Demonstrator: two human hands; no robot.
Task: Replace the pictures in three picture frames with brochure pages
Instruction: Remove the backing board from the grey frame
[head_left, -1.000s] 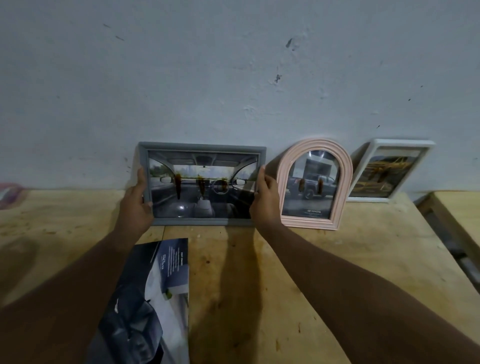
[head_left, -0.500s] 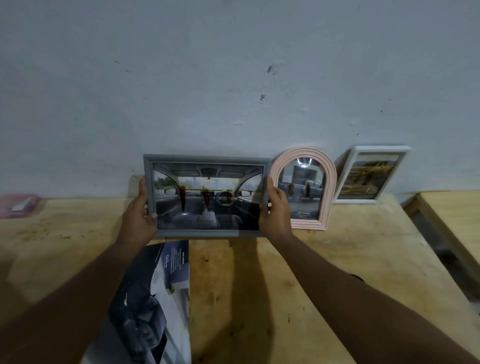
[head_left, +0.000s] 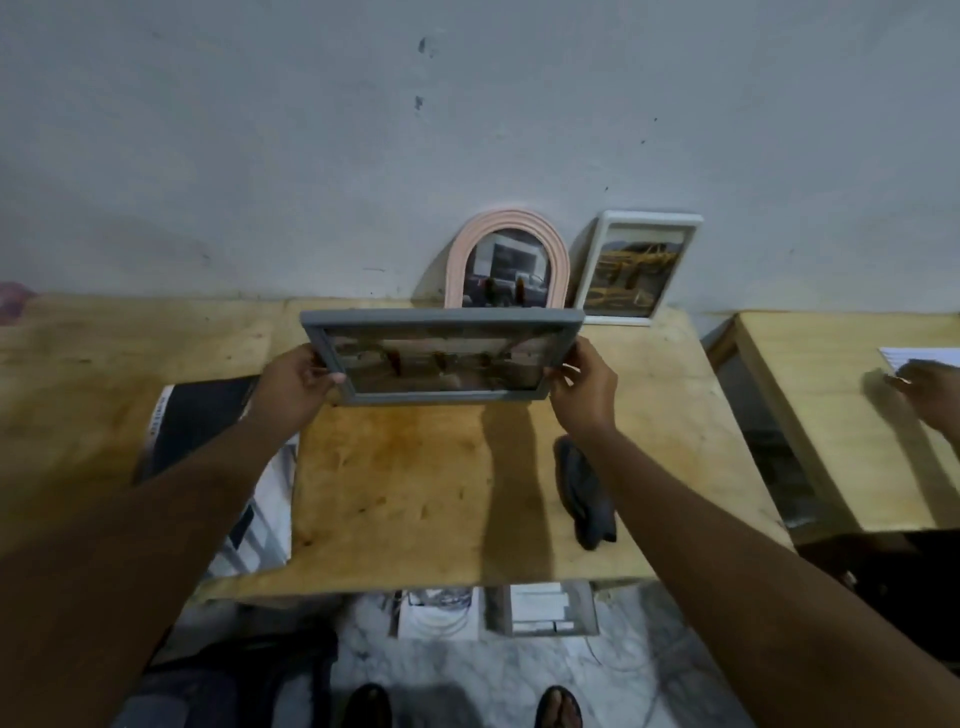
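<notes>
- Mostly wall up top: grey-white, scuffed, running behind everything.
- Below it, wooden table, w/ a 2nd table just off to the R; someone else's hand rests there by a white sheet.
- On table's L side, brochure lies flat, partly under the L forearm.
- Then grey frame: held over mid-table, tilted back, glass toward cam, pic inside.
- At table's rear, white frame & pink arched frame lean on the wall side by side; grey frame's top rail hides the pink one's bottom.
- R of centre, dark cloth on table, partly under R forearm.
- L hand grips grey frame's L edge, thumb on front; R hand grips its R edge, fingers curled round.
</notes>
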